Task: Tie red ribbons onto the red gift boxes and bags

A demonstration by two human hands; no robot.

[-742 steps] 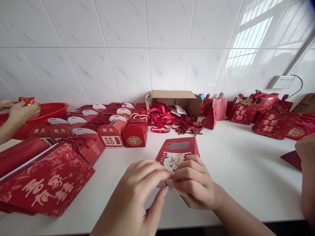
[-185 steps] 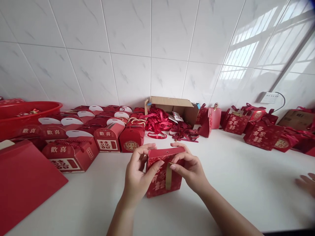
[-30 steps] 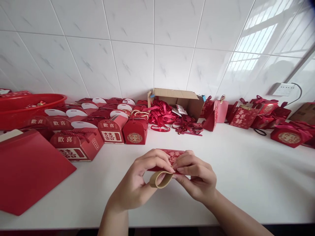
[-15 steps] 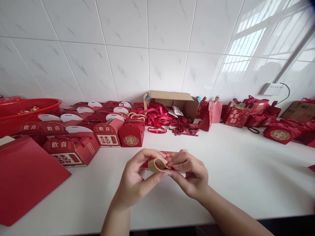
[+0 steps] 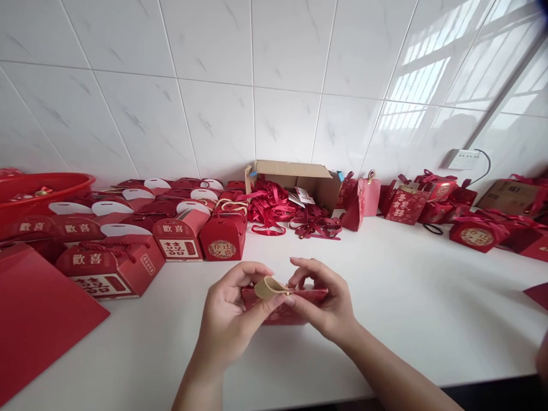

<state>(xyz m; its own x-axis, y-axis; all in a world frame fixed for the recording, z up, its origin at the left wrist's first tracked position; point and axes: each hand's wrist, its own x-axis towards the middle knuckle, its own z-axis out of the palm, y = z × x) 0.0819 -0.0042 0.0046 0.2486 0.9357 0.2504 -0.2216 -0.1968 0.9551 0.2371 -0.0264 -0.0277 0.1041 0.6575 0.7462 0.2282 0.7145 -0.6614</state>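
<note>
A small red gift box (image 5: 285, 317) with a pale floral print is between my hands, above the white table. A tan strap (image 5: 266, 287) is bent into a loop at its top edge, and a small gold stud shows where its ends meet. My left hand (image 5: 233, 314) is closed around the loop's base, its thumb pressed beside the stud. The thumb of my right hand (image 5: 327, 302) presses at the box's top edge by the stud, with its index finger curled above. Fingers behind the box are partly hidden.
Red gift boxes (image 5: 180, 240) with handles crowd the left side. At the back, a cardboard box (image 5: 295, 168) stands behind a heap of red ribbons (image 5: 269, 202). Finished-looking red bags (image 5: 406, 205) stand at the right. A large red sheet-like piece (image 5: 43, 319) lies front left.
The red box has tipped so its front face now shows below my thumbs. My right index and other fingers have lifted off the strap's ends. The view has shifted slightly right.
</note>
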